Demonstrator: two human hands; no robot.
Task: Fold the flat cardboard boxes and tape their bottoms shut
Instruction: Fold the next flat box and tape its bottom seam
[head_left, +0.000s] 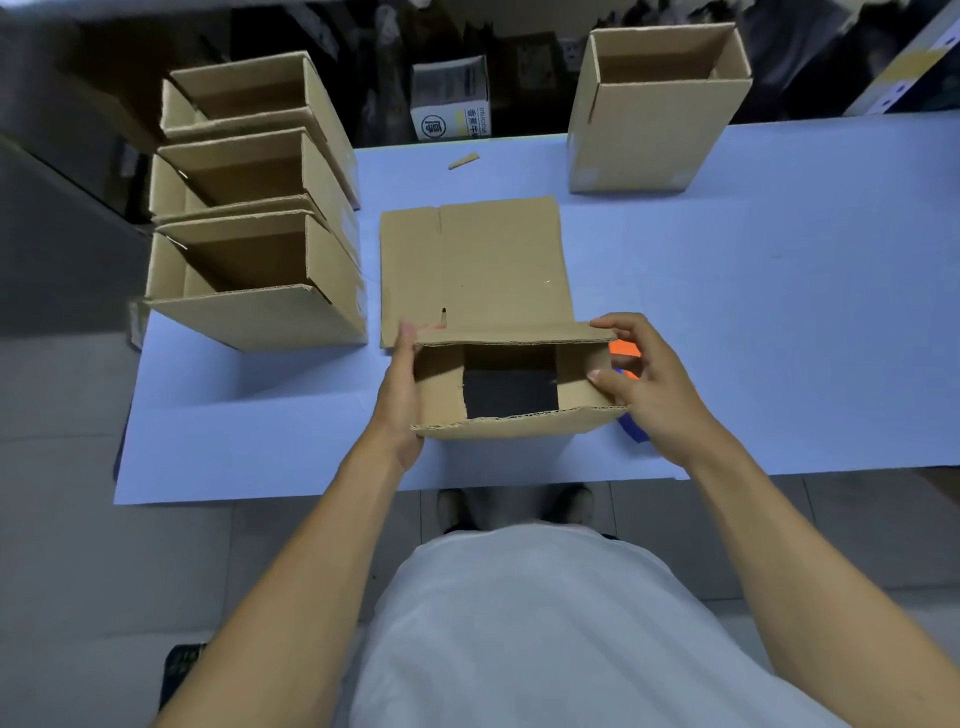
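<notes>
Both my forearms reach in from below; my left hand (402, 384) lies flat against the left end of the box in hand (511, 387), fingers straight, thumb on the far rim; my right hand (641, 384) pinches the right minor flap (582, 376) between thumb and curled fingers, pressing it inward. That box sits at the near middle of the blue table (779, 312), open end tilted up toward me, long axis running left to right; its far long flap lies over a flat blank (472, 260) behind it. I judge the step to be folding the bottom; both short flaps are in, a dark gap shows between them; next the two long flaps need closing over them, then tape; something orange and blue (626, 358) peeks from behind my right hand, possibly the dispenser; I cannot tell. Three finished boxes (254, 208) stand left, one tall box (654, 104) far right.
</notes>
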